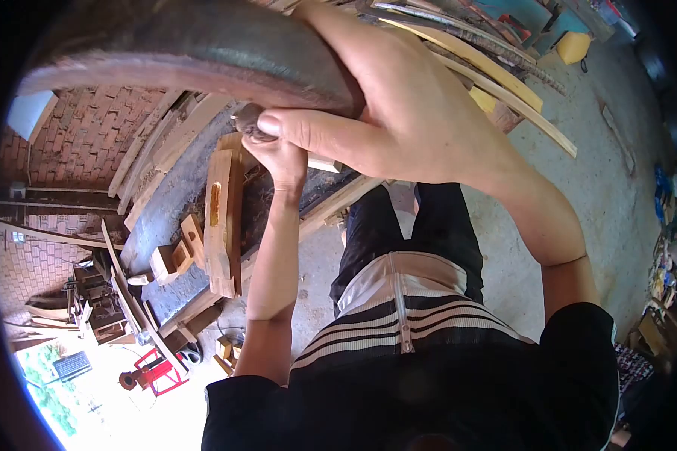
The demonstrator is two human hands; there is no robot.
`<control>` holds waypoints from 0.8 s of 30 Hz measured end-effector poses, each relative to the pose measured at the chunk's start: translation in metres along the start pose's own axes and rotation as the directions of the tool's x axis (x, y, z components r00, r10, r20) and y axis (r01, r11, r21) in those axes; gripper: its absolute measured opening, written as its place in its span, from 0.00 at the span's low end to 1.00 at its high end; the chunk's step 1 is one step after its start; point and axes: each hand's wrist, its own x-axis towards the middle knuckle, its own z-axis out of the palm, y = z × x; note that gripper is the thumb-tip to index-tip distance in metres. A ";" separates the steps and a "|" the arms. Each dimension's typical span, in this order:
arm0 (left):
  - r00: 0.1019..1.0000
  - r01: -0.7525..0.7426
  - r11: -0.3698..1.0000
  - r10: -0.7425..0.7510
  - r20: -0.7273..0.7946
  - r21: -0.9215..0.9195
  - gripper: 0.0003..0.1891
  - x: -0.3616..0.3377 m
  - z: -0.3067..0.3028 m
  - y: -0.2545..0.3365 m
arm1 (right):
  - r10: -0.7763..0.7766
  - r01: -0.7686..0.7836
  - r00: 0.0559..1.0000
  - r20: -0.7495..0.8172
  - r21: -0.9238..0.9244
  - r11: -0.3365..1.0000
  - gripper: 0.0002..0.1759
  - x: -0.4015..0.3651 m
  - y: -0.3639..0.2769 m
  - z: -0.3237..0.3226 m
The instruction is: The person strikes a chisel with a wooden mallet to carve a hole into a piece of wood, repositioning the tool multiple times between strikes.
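Close to the camera, my right hand (399,113) grips the end of a thick dark-brown wooden club (180,64), which stretches away to the upper left. Below it, my left hand (282,161) is closed around a dark, round-ended handle (253,122); its lower part is hidden, so I cannot tell what tool it is. Left of that hand lies a light wooden beam (224,259) with a slot (215,203) cut in its upper face. The beam rests across the workbench.
Small wood blocks (174,259) sit on the grey bench top (174,297) beside the beam. Long boards (169,150) lie farther back, and curved timber strips (489,64) rest at upper right. A red metal stand (162,372) is on the ground at lower left, near brick paving (90,135).
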 end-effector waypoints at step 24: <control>0.877 -0.022 0.979 -0.078 -0.473 -0.203 0.17 0.009 -0.020 0.040 | 0.799 -0.726 0.449 0.399 -0.358 0.587 0.30 -0.142 0.130 0.073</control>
